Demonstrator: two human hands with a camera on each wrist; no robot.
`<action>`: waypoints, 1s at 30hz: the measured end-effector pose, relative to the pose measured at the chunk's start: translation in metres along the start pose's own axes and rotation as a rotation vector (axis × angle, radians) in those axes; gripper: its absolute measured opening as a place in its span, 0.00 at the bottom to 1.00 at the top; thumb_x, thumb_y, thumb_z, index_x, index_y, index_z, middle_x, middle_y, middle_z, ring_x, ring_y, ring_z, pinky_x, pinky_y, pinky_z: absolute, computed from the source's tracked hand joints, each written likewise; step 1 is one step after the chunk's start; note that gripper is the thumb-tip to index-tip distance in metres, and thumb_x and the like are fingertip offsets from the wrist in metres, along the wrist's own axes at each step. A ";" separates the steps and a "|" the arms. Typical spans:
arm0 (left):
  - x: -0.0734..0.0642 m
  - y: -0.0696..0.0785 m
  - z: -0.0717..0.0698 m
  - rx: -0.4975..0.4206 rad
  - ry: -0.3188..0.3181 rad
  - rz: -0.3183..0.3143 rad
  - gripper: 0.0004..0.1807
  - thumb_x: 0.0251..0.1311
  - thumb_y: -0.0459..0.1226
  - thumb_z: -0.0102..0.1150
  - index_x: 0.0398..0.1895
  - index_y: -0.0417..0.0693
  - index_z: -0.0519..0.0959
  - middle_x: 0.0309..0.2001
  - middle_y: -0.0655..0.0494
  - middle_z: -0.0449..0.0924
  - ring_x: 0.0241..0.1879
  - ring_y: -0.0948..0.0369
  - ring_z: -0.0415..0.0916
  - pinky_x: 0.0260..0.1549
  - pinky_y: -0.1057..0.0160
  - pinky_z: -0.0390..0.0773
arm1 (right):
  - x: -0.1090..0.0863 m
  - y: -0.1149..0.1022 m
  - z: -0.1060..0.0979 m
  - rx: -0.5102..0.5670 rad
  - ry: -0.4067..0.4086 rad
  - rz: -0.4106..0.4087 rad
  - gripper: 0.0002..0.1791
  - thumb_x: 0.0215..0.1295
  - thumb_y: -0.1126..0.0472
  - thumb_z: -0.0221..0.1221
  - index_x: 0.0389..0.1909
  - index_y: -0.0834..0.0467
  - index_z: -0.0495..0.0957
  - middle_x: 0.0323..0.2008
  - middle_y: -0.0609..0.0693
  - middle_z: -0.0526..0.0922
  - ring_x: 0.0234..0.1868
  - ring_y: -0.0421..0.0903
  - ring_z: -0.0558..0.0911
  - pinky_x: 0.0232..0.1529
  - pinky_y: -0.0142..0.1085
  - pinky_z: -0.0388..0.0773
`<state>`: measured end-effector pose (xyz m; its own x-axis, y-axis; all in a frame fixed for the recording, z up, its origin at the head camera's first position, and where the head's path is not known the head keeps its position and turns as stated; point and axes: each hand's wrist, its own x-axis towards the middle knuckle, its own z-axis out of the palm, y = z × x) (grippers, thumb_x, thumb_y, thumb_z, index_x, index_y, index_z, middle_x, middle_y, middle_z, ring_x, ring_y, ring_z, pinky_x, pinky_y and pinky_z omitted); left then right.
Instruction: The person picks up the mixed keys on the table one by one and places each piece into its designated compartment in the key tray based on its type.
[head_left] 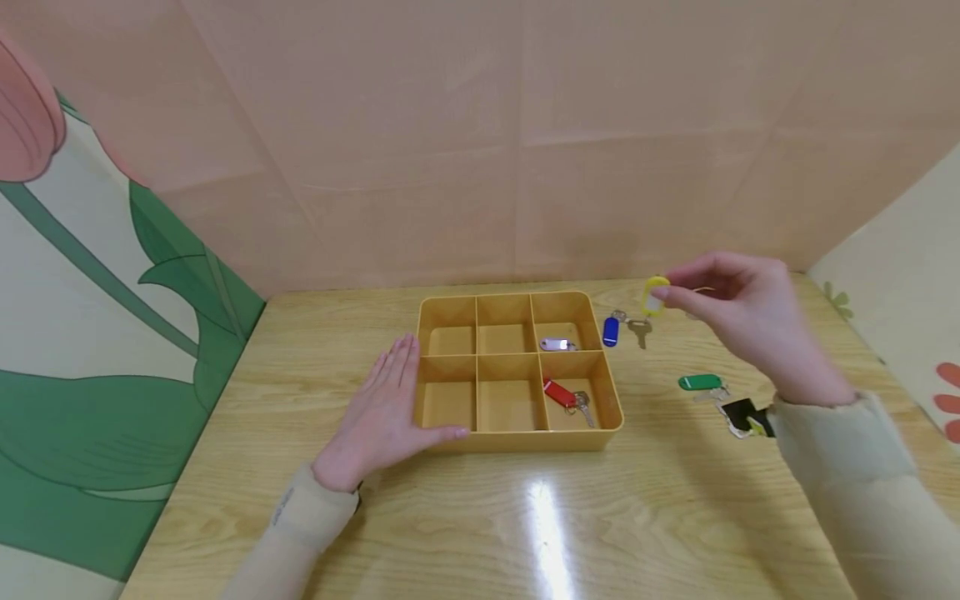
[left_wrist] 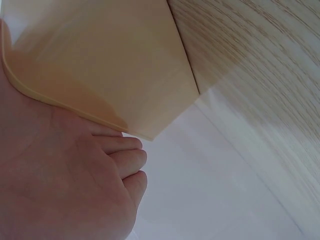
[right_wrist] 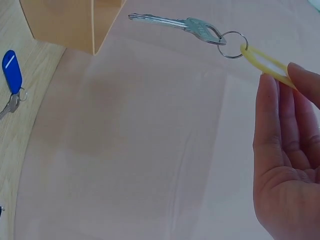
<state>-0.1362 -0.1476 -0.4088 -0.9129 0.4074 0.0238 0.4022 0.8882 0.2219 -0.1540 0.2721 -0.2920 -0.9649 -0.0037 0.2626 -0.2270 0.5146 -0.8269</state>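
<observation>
My right hand [head_left: 738,312] pinches a yellow key tag [head_left: 655,296] between thumb and fingertips, raised to the right of the tan six-compartment tray [head_left: 517,442]. From the tag's ring hangs a silver key [right_wrist: 200,30]. My left hand [head_left: 382,417] rests along the tray's left side with straight fingers, its thumb over the front left corner. In the tray's back right compartment lies a pale key tag [head_left: 556,344]. The front right one holds a red key tag [head_left: 559,393] with its key.
A blue key tag [head_left: 611,332] with a key lies on the table just right of the tray. Farther right are a green key tag [head_left: 700,382] with its key and a black item [head_left: 741,415] partly under the right sleeve. A pink backdrop [head_left: 450,167] rises behind the table.
</observation>
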 end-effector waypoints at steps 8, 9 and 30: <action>0.001 0.001 0.000 0.008 0.003 -0.002 0.75 0.48 0.85 0.39 0.81 0.37 0.36 0.80 0.45 0.28 0.80 0.51 0.31 0.76 0.55 0.35 | 0.004 -0.004 0.007 -0.003 -0.001 -0.024 0.14 0.62 0.59 0.72 0.45 0.61 0.87 0.38 0.46 0.89 0.34 0.42 0.87 0.33 0.26 0.80; 0.001 0.001 0.000 0.011 0.004 0.000 0.75 0.48 0.85 0.38 0.81 0.37 0.36 0.80 0.45 0.28 0.80 0.50 0.32 0.76 0.55 0.35 | 0.005 -0.005 0.008 -0.006 -0.002 -0.029 0.13 0.62 0.58 0.72 0.45 0.61 0.87 0.38 0.46 0.89 0.34 0.42 0.87 0.33 0.25 0.80; 0.001 0.002 -0.002 -0.015 0.005 0.004 0.74 0.48 0.84 0.42 0.81 0.37 0.36 0.81 0.45 0.29 0.80 0.51 0.31 0.76 0.55 0.35 | 0.021 -0.024 0.027 0.060 -0.076 -0.084 0.13 0.61 0.58 0.73 0.42 0.62 0.87 0.39 0.50 0.88 0.35 0.44 0.87 0.37 0.28 0.83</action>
<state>-0.1365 -0.1460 -0.4062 -0.9116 0.4100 0.0298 0.4050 0.8831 0.2368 -0.1721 0.2365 -0.2797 -0.9488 -0.1112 0.2956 -0.3129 0.4574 -0.8324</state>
